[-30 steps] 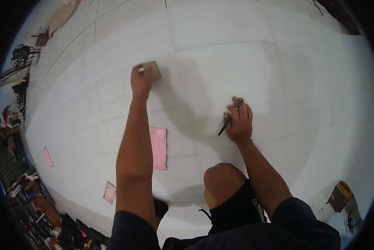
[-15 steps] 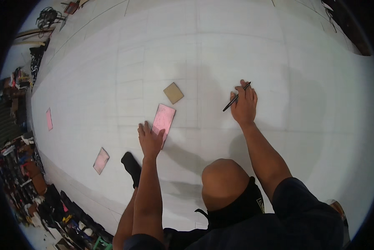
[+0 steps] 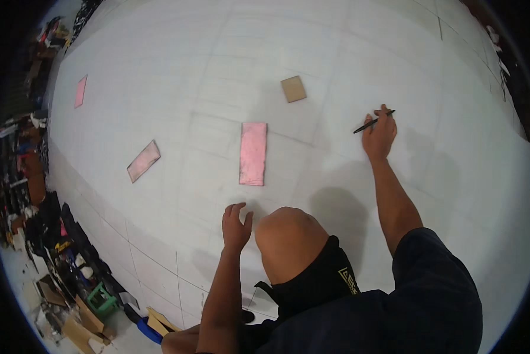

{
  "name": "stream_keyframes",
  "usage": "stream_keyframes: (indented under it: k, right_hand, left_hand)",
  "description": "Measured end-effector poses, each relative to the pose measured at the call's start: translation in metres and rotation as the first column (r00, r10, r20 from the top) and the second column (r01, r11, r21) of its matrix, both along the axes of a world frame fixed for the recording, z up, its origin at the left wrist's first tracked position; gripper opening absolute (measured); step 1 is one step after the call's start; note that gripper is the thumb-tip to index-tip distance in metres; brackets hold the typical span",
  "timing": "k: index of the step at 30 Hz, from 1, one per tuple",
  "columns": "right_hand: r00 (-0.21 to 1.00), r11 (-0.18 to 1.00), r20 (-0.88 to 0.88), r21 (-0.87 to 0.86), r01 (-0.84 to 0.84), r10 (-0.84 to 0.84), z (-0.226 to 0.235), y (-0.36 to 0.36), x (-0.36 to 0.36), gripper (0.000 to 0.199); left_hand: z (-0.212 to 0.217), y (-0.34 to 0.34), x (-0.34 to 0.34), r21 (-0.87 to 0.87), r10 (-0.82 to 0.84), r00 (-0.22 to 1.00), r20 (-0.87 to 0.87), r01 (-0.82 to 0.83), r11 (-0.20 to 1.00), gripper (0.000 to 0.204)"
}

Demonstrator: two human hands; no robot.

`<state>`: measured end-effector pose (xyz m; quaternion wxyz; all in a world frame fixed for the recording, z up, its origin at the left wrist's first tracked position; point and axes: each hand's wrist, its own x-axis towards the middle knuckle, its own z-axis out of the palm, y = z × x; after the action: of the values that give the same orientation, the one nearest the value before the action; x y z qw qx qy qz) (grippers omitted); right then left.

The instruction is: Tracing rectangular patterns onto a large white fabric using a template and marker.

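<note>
A black pen (image 3: 373, 122) lies slantwise in my right hand (image 3: 380, 134), which is over the right part of the large white sheet (image 3: 188, 76). My left hand (image 3: 236, 227) holds nothing; its fingers are curved and apart, just left of my bent knee. Ahead of it lies a pink rectangular piece (image 3: 253, 154) with dark smudged edges, and the hand is not touching it. Farther off rests a small tan square piece (image 3: 294, 89). Faint pencil lines run across the sheet.
A second pink piece (image 3: 144, 161) lies to the left, with a narrow pink strip (image 3: 80, 91) near the sheet's far left edge. Along the left side is a crowded row of clutter, including a green plastic stool (image 3: 102, 301) and cardboard boxes (image 3: 79, 336). Dark objects line the far right.
My left hand has come off the pink piece and drawn back toward my knee. The view has turned, so the pieces appear shifted. My right hand still holds the pen.
</note>
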<state>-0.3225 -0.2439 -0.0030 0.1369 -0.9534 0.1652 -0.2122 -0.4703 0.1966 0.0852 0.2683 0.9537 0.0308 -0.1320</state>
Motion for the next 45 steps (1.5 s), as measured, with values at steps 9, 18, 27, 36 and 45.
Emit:
stream_keyframes:
  k: [9, 18, 27, 36, 45]
  right_hand:
    - [0.938, 0.833, 0.057, 0.443, -0.332, 0.343, 0.045, 0.086, 0.008, 0.04]
    - [0.24, 0.328, -0.327, 0.248, -0.912, 0.914, 0.067, 0.263, -0.046, 0.032]
    - [0.143, 0.529, -0.53, 0.707, -0.469, 0.836, 0.123, 0.254, -0.265, 0.03]
    - [0.932, 0.95, -0.332, 0.309, -0.04, 0.147, 0.212, 0.188, -0.382, 0.022]
    - [0.913, 0.907, -0.25, 0.356, -0.224, 0.323, 0.111, 0.247, -0.422, 0.027]
  left_hand:
    - [-0.017, 0.105, -0.076, 0.31, 0.127, 0.981, 0.148, -0.168, 0.936, 0.058]
    - [-0.036, 0.109, -0.055, 0.214, 0.149, 0.961, 0.232, -0.199, 0.956, 0.058]
    - [-0.027, 0.106, -0.04, 0.25, 0.081, 0.982, -0.173, -0.036, 0.968, 0.09]
    - [-0.044, 0.097, -0.03, 0.357, 0.075, 0.971, -0.226, 0.011, 0.934, 0.09]
    - [-0.041, 0.105, -0.037, 0.391, 0.025, 0.985, -0.169, 0.044, 0.92, 0.09]
